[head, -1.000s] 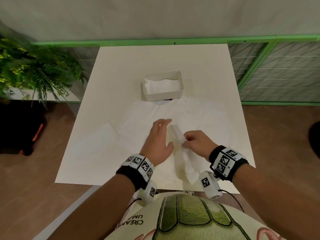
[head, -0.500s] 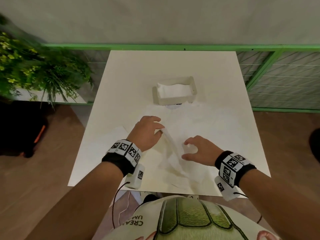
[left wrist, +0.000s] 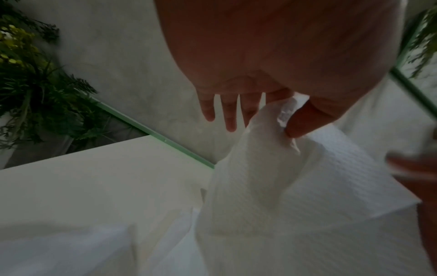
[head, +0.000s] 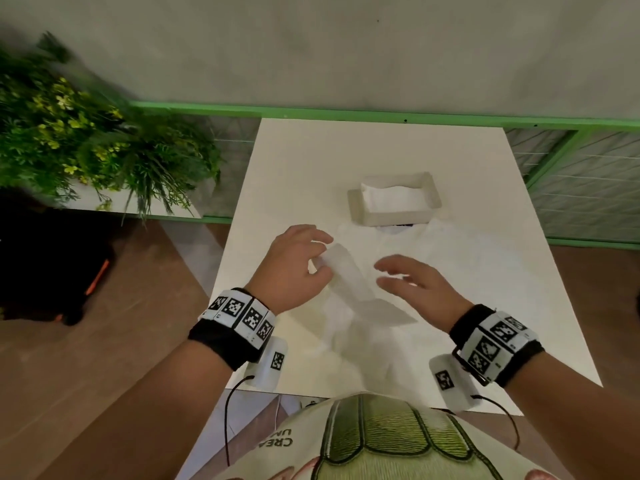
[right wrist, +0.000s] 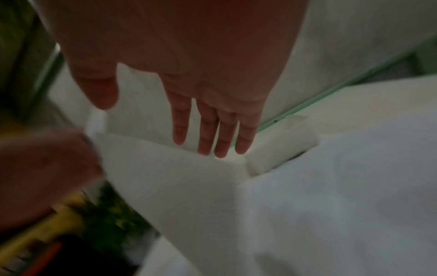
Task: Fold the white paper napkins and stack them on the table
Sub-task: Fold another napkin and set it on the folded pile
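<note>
Left hand (head: 294,268) pinches corner of white napkin (head: 356,289), sheet lifted off white table (head: 311,161) and slanting down toward near edge. Right hand (head: 415,285) just beside napkin, fingers straight and spread, holding nothing. More napkins (head: 467,265) spread flat on table under and around both hands. White box (head: 394,202) with napkins inside stands beyond hands, near table middle. Green plant (head: 86,140) at left, green rail (head: 381,112) behind table. Marker-patterned bands on both wrists

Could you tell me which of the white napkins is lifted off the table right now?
The napkin pinched by the left hand is raised; the others lie flat on the table or sit in the holder.
</note>
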### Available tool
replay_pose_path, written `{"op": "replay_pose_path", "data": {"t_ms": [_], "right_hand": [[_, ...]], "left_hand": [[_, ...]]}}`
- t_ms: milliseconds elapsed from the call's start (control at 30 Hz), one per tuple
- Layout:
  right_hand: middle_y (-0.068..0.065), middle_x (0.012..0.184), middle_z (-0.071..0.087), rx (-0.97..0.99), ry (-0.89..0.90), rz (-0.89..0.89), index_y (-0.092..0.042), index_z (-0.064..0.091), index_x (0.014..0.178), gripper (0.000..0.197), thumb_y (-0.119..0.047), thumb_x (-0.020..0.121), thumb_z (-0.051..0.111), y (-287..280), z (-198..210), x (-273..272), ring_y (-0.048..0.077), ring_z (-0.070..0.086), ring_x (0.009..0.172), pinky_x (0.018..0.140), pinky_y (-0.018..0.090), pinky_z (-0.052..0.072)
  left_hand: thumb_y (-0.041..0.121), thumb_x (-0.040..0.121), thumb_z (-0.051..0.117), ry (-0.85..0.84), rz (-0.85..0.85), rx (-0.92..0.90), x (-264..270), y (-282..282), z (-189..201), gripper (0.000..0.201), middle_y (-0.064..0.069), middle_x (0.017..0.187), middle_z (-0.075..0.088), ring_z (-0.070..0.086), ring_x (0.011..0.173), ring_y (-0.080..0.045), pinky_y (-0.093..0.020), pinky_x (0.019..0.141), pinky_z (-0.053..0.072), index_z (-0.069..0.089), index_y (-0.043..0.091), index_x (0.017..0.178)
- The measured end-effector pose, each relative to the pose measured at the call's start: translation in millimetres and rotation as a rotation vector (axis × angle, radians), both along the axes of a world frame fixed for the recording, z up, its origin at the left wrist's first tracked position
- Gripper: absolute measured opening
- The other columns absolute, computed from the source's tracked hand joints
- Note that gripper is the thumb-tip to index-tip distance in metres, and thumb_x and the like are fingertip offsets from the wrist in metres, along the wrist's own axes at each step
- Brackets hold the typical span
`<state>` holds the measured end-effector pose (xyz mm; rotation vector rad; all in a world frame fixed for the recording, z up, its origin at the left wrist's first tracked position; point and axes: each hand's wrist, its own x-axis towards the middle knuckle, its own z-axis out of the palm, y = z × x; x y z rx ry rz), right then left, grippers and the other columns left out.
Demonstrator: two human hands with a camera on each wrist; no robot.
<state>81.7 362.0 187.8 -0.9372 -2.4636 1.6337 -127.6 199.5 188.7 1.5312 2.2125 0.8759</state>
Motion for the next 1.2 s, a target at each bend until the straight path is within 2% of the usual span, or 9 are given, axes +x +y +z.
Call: {"op": "replay_pose_path", "data": {"t_ms": [200,367,567,733,800,900,967,1100,1200], "right_hand": [[-0.009,0.109,0.071,0.03,0.028,0.216,-0.029,0.06,0.121,0.043,-0.03,0.082,0.078,-31,58,-59,0.01,0.069,0.1,0.09,0.042,0.056],[-0.003,0.106,0.075,-0.109,0.163,-0.003,-0.024,0.055,0.131,0.052,-0.012,0.085,0.078,-34,72,-74,0.014,0.074,0.092,0.079,0.037,0.06],[0.006,0.11,0.075,-0.305,0.155,-0.15,-0.023,0.054,0.135,0.057,-0.017,0.085,0.079,-30,80,-80,0.028,0.074,0.095,0.08,0.048,0.061],[0.006,0.1,0.076,-0.313,0.144,-0.213,-0.023,0.049,0.14,0.062,-0.017,0.085,0.078,-30,80,-80,0.019,0.075,0.087,0.07,0.029,0.058],[0.0,0.115,0.069,-0.045,0.091,-0.213,-0.028,0.041,0.145,0.073,-0.032,0.083,0.08,-30,78,-79,0.007,0.068,0.101,0.084,0.024,0.052],[-0.003,0.148,0.042,0.656,0.087,0.115,-0.034,0.035,0.149,0.088,-0.063,0.073,0.069,-28,73,-75,0.018,0.033,0.14,0.113,0.041,0.032],[-0.001,0.155,0.036,0.813,0.017,0.406,-0.036,0.044,0.145,0.087,-0.072,0.067,0.058,-33,65,-79,0.028,0.018,0.15,0.12,0.053,0.019],[-0.008,0.132,0.055,0.583,-0.41,0.734,-0.032,0.063,0.122,0.052,-0.052,0.074,0.067,-42,31,-93,0.023,0.044,0.134,0.111,0.043,0.034],[-0.015,0.095,0.058,0.222,-0.453,0.641,-0.023,0.072,0.097,0.011,-0.026,0.086,0.073,-37,9,-95,0.01,0.06,0.096,0.085,0.03,0.046]], "left_hand": [[0.045,0.08,0.046,-0.064,0.06,0.093,-19,-5,32,0.052,0.002,0.122,0.065,0.055,0.118,-0.02,-0.036,0.103,0.042,0.069,0.014,0.115],[0.033,0.087,0.07,0.114,0.219,0.434,-18,-28,39,0.043,-0.007,0.132,0.05,0.049,0.126,-0.018,-0.028,0.109,0.037,0.059,0.008,0.12],[0.055,0.079,0.079,0.082,0.126,0.299,14,-40,6,0.065,0.0,0.134,0.048,0.05,0.127,-0.018,-0.044,0.105,0.045,0.059,0.013,0.126],[0.031,0.092,0.071,-0.017,0.18,0.352,16,-38,-14,0.018,0.008,0.104,0.065,0.062,0.097,-0.014,-0.042,0.085,0.052,0.07,0.018,0.103],[0.027,0.095,0.067,-0.075,0.176,0.269,12,-39,-14,0.008,0.012,0.091,0.067,0.063,0.085,-0.009,-0.039,0.078,0.052,0.07,0.02,0.096],[0.027,0.095,0.064,-0.104,0.102,0.093,4,-45,-12,0.008,0.014,0.089,0.067,0.06,0.08,-0.003,-0.035,0.079,0.051,0.07,0.022,0.098],[0.025,0.094,0.063,-0.113,0.047,0.001,3,-50,-12,0.01,0.017,0.08,0.062,0.056,0.07,0.005,-0.031,0.076,0.049,0.07,0.022,0.1],[0.017,0.096,0.057,-0.208,0.012,-0.187,-1,-63,-22,0.017,0.019,0.075,0.062,0.055,0.066,0.009,-0.02,0.068,0.042,0.072,0.02,0.103],[0.014,0.096,0.056,-0.376,0.074,-0.312,-12,-85,-41,0.021,0.012,0.096,0.073,0.066,0.086,-0.003,-0.022,0.081,0.05,0.074,0.023,0.104]]}}
